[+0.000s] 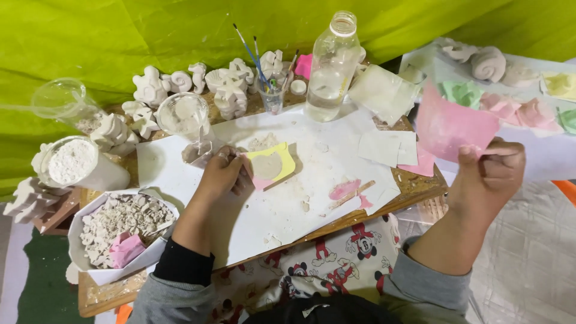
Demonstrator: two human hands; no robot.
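Observation:
My left hand (223, 174) rests on the white paper sheet (288, 204) and pinches the left edge of a yellow and pink mould (271, 164) filled with grey plaster. My right hand (489, 177) is raised off the right side of the board, fingers closed on a pink sheet (447, 123) held upright. A wooden stick (353, 193) lies on a pink smear in the middle of the paper.
A clear plastic bottle (331, 66) stands at the back. White plaster figures (228, 87), a cup with brushes (273, 96), a cup of white powder (75, 162), a clear cup (183, 114) and a tray of plaster chips (120, 225) crowd the left and back. Coloured moulds (510, 105) lie at right.

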